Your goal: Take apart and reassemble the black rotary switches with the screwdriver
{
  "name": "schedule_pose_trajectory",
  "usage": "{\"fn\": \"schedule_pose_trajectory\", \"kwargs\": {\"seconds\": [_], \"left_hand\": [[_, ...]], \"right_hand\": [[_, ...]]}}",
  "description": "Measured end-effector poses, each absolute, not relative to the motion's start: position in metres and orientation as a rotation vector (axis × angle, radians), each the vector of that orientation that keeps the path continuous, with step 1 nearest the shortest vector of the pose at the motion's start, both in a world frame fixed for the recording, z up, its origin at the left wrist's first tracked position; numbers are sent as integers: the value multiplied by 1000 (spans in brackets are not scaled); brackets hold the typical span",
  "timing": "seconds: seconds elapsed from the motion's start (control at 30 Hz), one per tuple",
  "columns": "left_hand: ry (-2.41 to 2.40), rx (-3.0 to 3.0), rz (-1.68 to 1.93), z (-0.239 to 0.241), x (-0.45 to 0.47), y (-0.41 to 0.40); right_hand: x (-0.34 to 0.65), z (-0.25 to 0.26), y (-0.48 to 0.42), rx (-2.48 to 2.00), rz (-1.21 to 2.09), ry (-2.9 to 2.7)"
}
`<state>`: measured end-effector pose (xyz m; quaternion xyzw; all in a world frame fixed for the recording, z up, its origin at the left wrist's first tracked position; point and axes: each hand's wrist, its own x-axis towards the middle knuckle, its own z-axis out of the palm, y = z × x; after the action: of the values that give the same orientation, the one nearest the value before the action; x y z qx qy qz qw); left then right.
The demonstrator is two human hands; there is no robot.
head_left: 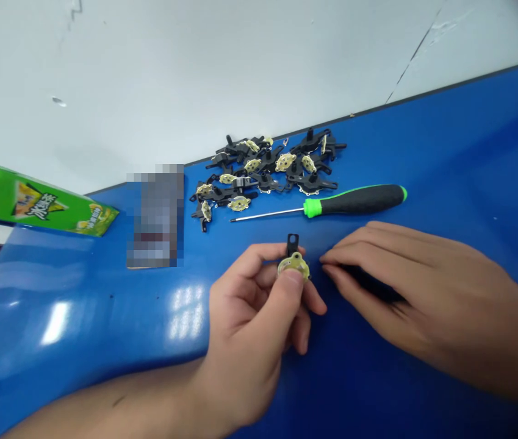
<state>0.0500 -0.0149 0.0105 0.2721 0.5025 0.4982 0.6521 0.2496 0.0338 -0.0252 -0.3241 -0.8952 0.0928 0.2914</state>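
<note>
blue workbench (446,152) meets a white wall (240,73), and a loose heap of black plastic parts with yellow-green discs (263,167) lies on it, just behind a green-handled screwdriver (354,201). the left hand (252,317) pinches one black-tabbed disc part (293,263) between thumb and fingers, holding it upright above the bench. the right hand (423,286) holds nothing, its thumb and forefinger a narrow gap apart, just beside that part without touching it.
</note>
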Motion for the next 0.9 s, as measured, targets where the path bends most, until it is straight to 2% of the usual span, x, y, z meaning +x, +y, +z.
{"fn": "schedule_pose_trajectory", "kwargs": {"seconds": [0.5,0.67,0.9], "left_hand": [[1153,827,1032,7,51,-17],[1153,909,1047,7,52,-15],[1168,978,1027,7,51,-15]], "right_hand": [[247,-19,25,-1076,518,-2096],[251,-14,26,-998,607,-2074],[247,-10,34,-872,554,-2129]]}}
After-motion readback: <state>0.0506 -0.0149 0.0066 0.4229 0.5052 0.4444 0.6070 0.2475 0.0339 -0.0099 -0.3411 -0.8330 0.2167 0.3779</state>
